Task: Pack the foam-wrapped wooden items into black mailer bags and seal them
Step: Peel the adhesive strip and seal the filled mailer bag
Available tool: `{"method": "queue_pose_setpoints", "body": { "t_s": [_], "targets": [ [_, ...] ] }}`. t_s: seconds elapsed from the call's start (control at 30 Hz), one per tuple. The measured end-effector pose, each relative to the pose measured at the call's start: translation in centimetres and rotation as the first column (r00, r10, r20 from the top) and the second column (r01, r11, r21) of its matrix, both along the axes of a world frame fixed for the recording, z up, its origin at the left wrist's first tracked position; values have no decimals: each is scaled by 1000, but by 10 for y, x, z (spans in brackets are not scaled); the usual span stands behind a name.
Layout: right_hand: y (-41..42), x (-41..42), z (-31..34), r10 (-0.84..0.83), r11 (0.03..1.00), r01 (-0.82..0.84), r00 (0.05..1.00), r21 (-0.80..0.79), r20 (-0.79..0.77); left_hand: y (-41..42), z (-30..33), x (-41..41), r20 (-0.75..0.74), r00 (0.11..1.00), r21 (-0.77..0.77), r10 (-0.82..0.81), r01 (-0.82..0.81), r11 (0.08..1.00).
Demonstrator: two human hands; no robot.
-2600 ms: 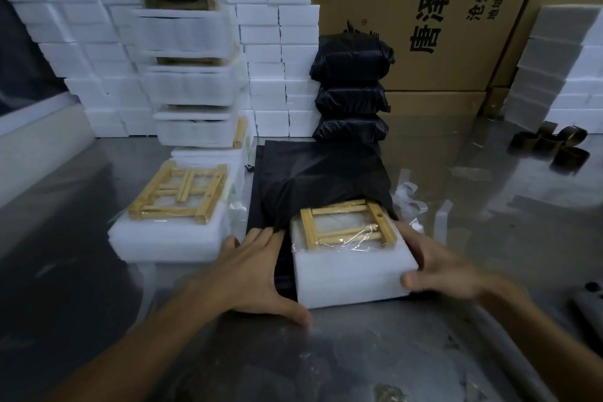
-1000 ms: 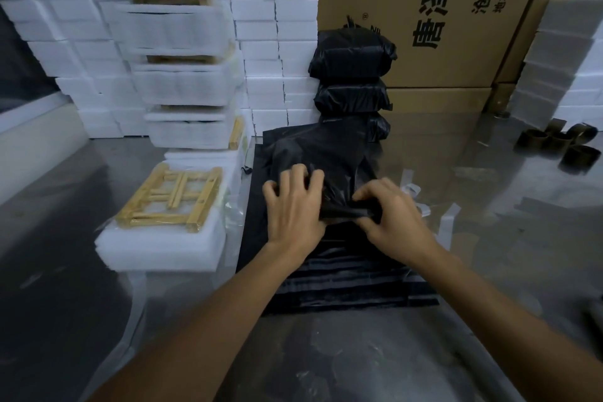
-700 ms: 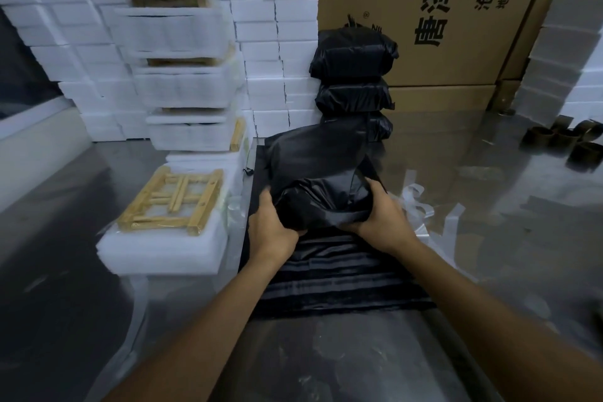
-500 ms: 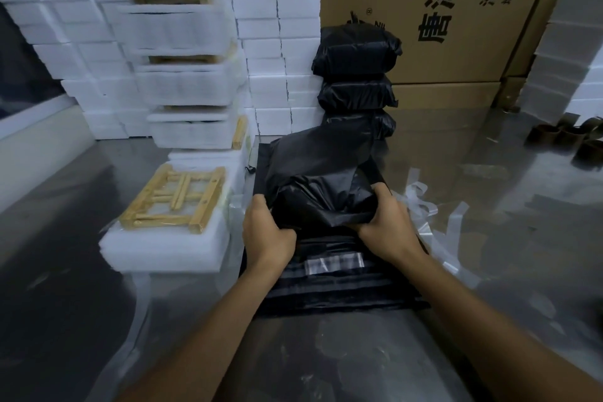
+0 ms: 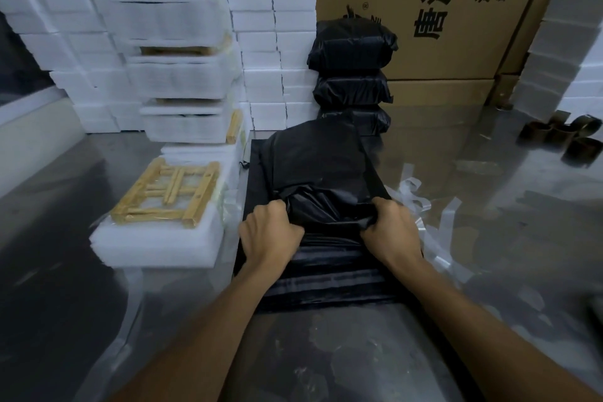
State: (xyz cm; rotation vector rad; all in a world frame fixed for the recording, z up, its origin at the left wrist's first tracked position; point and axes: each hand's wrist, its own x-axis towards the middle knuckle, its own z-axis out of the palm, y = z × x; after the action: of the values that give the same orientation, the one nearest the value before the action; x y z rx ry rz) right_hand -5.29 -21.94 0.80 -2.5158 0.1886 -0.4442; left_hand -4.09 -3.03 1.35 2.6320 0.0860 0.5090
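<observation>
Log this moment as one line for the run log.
left hand grips mailer bag | right hand grips bag | flap unsealed

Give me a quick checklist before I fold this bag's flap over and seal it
1. Both hands on the bag mouth: ok, left hand and right hand grip the black mailer bag.
2. Item fully inside: ok, no foam shows at the mouth.
3. Adhesive strip exposed: cannot tell, the flap is bunched.
4. Bag resting on the flat bag pile: ok.
5. Room on the sealed stack: ok, its top is free.
6. Next foam-wrapped item within reach: ok, just left of the bag.
</observation>
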Motion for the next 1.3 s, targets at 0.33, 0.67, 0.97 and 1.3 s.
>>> {"method": "queue_pose_setpoints", "body": {
  "t_s": [0.33,0.67,0.97,1.3],
  "targets": [
    [-26,-18,21,296,903,-364,912,-228,-284,34,8,-22,-49,963,-169,-264,252,953],
    [-53,-25,57,526,849,-476,721,230,-451,56,47,-26,-142,970,-328,-197,141,934],
    [-8,45,31,442,847,-316,866,427,-236,23,19,48,-215,869,-595,-445,244,766],
    [-2,55,-7,180,948,-172,984,267,-4,10,6,55,-189,956,-485,-223,106,868]
  ]
}}
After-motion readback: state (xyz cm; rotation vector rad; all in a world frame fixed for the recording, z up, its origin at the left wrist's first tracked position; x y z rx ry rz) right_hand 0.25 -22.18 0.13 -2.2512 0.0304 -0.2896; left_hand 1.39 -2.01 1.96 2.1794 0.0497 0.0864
